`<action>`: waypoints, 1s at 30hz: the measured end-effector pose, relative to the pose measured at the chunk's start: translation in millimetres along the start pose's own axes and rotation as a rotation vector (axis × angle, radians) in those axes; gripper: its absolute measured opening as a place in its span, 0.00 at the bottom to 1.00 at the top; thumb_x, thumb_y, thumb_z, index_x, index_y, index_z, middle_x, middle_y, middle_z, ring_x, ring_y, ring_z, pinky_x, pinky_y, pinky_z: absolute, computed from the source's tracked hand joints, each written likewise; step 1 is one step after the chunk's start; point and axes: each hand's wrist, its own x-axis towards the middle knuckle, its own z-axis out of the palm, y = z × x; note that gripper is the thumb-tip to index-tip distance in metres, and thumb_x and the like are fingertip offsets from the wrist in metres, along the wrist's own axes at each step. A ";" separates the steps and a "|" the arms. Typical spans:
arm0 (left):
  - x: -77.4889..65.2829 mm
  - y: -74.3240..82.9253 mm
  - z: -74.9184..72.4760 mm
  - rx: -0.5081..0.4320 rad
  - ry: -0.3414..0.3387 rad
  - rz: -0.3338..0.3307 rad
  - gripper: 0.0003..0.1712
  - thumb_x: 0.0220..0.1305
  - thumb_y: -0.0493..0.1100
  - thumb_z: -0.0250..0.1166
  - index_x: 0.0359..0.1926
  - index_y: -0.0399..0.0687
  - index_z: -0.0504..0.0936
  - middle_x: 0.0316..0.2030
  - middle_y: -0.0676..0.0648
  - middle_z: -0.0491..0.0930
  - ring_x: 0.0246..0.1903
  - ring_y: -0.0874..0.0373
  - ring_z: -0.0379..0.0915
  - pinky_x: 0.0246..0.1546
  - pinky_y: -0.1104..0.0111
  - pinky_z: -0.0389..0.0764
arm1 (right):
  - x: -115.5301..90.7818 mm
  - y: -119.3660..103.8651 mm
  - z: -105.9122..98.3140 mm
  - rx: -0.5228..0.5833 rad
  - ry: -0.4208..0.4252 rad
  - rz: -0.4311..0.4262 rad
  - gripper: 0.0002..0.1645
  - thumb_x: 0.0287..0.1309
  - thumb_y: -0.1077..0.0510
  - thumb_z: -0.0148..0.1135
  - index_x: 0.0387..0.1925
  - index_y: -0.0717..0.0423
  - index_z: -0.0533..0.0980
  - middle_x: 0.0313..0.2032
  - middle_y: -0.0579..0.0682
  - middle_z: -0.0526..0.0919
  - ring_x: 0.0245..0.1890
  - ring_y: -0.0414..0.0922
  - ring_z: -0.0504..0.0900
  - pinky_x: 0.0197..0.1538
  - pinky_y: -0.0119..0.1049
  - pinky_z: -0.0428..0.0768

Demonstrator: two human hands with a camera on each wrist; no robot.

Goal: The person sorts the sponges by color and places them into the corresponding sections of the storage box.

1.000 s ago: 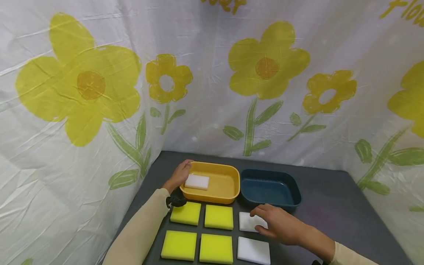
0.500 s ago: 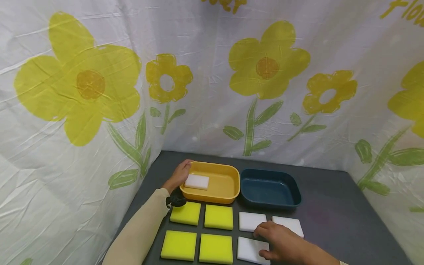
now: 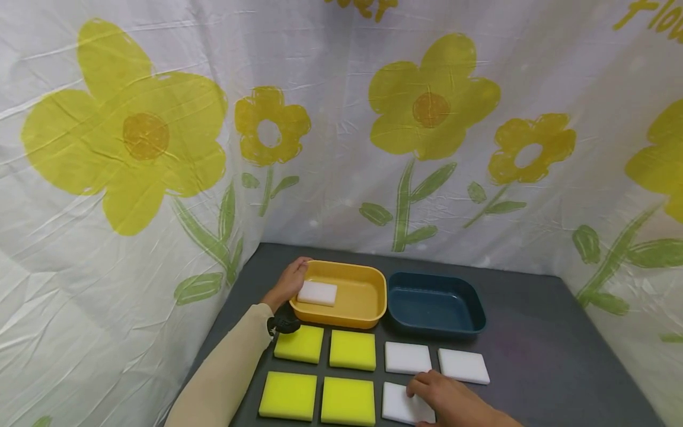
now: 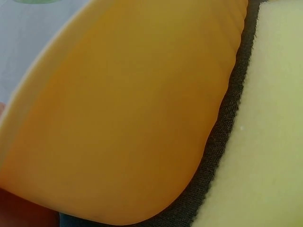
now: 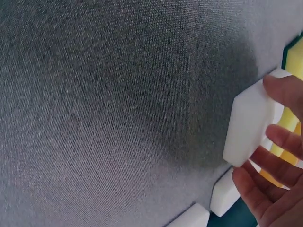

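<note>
At the back left, my left hand [image 3: 290, 283] grips the left side of a yellow plastic bin [image 3: 368, 296]; one white sponge [image 3: 317, 293] lies inside it. The left wrist view is mostly filled by the bin's wall [image 4: 128, 109]. My right hand [image 3: 455, 401] is over the nearest white sponge [image 3: 396, 403], holding it by its edges between thumb and fingers. In the right wrist view, the thumb touches one end of that sponge [image 5: 248, 120] and fingertips lie at the other side. Two more white sponges, one [image 3: 408, 357] behind and one [image 3: 464, 366] to the right, lie flat.
A dark blue bin [image 3: 437, 305] stands just right of the yellow one. Several yellow sponges [image 3: 352, 350] lie in two rows in front of the yellow bin. The dark grey tabletop [image 3: 539, 344] meets a white flower-print curtain [image 3: 331, 196] at the back and sides.
My right hand has come nearer, from above the white sponge behind down to the nearest one, uncovering the white sponge at the right. My left hand and both bins have stayed put.
</note>
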 end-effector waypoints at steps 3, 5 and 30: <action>-0.4 0.2 -0.3 -0.004 -0.001 0.001 0.28 0.93 0.52 0.39 0.80 0.45 0.68 0.76 0.36 0.71 0.72 0.37 0.70 0.76 0.40 0.69 | 0.6 0.8 2.8 -0.004 0.004 0.021 0.19 0.64 0.48 0.81 0.52 0.36 0.81 0.53 0.37 0.84 0.45 0.31 0.76 0.49 0.36 0.86; -0.8 0.6 -0.3 -0.001 -0.001 0.002 0.29 0.93 0.51 0.39 0.81 0.44 0.67 0.76 0.36 0.71 0.73 0.37 0.70 0.76 0.40 0.69 | 1.3 1.4 4.0 0.000 0.002 0.034 0.19 0.64 0.47 0.80 0.52 0.35 0.81 0.54 0.37 0.84 0.45 0.32 0.76 0.49 0.37 0.86; 1.9 -1.4 0.7 -0.001 -0.004 -0.003 0.28 0.93 0.52 0.40 0.79 0.44 0.69 0.74 0.36 0.73 0.70 0.37 0.72 0.74 0.40 0.71 | 6.2 -10.1 -50.6 -0.258 0.293 -0.106 0.23 0.64 0.46 0.80 0.56 0.39 0.80 0.54 0.39 0.84 0.48 0.36 0.80 0.47 0.37 0.87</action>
